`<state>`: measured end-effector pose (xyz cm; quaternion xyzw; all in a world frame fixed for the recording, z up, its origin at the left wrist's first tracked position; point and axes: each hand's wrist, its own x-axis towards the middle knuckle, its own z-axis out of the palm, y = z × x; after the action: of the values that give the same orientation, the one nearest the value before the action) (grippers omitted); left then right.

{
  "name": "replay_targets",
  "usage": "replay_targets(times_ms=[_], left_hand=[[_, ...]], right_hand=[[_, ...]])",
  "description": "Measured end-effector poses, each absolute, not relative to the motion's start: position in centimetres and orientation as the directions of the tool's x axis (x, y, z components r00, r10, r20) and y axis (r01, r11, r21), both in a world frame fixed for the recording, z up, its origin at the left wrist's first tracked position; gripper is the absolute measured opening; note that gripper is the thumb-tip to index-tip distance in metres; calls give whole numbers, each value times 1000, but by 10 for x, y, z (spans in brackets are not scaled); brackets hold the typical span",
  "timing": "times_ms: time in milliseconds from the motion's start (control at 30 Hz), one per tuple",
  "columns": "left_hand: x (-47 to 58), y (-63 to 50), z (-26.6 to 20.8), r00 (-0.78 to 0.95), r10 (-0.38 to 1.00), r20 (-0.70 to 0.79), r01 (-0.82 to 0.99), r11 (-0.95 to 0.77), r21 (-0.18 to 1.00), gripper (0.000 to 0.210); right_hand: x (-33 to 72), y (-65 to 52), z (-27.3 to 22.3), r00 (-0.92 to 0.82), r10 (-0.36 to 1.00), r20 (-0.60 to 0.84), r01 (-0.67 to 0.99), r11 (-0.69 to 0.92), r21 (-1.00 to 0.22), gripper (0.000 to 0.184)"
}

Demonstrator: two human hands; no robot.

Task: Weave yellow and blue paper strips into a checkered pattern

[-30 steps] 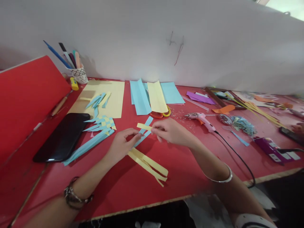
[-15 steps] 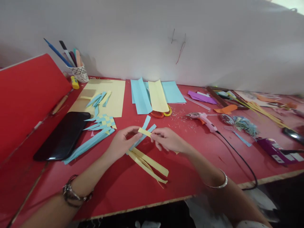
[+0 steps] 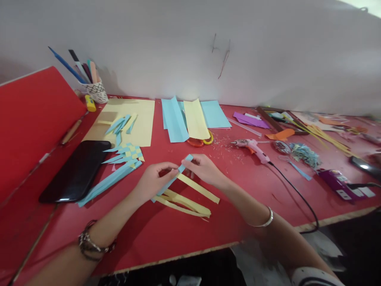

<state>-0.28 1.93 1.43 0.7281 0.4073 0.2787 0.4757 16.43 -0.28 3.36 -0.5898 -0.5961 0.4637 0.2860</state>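
Observation:
My left hand (image 3: 158,178) pinches a bundle of paper strips near the middle of the table, thumb on top. My right hand (image 3: 205,169) has its thumb and finger closed on the upper end of a blue paper strip (image 3: 185,163), which slants up between both hands. Yellow paper strips (image 3: 190,204) fan out from the bundle to the lower right, and one yellow strip (image 3: 204,189) crosses under the blue one. Where the strips join is hidden behind my left fingers. To the left lies a woven blue and yellow piece (image 3: 127,153) with long blue strips (image 3: 110,183).
A black phone (image 3: 76,171) lies at the left. Folded blue and yellow papers (image 3: 196,119) cover orange and yellow scissor handles (image 3: 210,138) at the back. Rightward are a pink glue gun (image 3: 253,149) with its cord and a purple extension box (image 3: 339,184). A pen cup (image 3: 97,92) stands at the wall.
My right hand has shifted from the yellow strip to the blue strip's end. The yellow strip now points to the lower right. The view has shifted slightly.

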Motion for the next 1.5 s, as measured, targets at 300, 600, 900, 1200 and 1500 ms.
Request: replay_targets(times_ms=[300, 600, 900, 1200, 1500], left_hand=[[-6, 18, 8, 577, 817, 10, 408, -299, 863, 25], [-5, 19, 6, 655, 756, 0, 423, -366, 829, 20], [-4, 20, 5, 681, 732, 9, 409, -391, 825, 17], [-4, 19, 5, 696, 718, -10, 436, -411, 801, 17], [-4, 21, 2, 718, 696, 27, 438, -481, 760, 17]], right_hand=[[175, 5, 14, -116, 981, 158, 764, 190, -617, 18], [170, 0, 19, -306, 951, 31, 826, 282, -488, 16], [175, -14, 33, -413, 905, -103, 830, 327, -453, 13], [172, -18, 36, -457, 882, -114, 846, 391, -363, 8], [159, -25, 47, -330, 906, -264, 927, 260, -269, 13]])
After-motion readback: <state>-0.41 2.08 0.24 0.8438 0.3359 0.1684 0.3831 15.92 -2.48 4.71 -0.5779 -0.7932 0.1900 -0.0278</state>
